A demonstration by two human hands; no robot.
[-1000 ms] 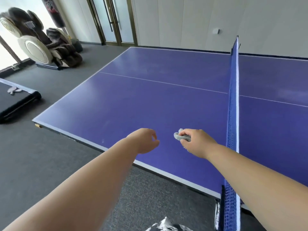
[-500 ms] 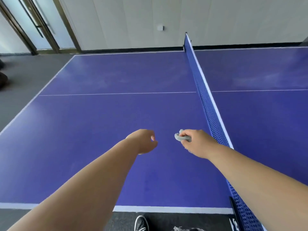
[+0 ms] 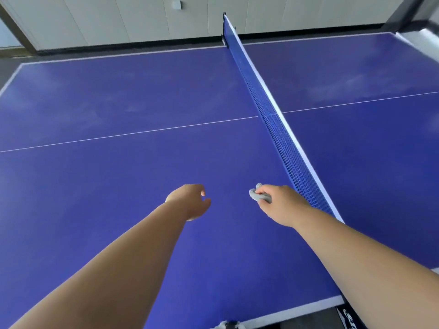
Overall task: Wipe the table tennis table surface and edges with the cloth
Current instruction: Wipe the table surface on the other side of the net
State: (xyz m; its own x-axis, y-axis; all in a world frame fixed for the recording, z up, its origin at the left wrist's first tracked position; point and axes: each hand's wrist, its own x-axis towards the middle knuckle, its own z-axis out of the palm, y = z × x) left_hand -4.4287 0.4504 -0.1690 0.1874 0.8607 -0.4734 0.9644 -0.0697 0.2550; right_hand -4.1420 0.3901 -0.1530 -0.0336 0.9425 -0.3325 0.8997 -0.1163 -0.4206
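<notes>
The blue table tennis table fills most of the view, with white lines along its edges and down the middle. My right hand grips a small bunched grey cloth above the surface, close to the left of the net. My left hand hovers over the table to the left of the cloth, fingers loosely curled and holding nothing. Both forearms reach in from the near edge.
The blue net with a white top band runs from the far edge to the near right, held by a black post. A panelled wall stands behind the table. A shoe tip shows below the near edge.
The view has swung right and moved in over the table; the massage chair and floor at the left have left the frame. Both hands keep the same pose, the cloth still held.
</notes>
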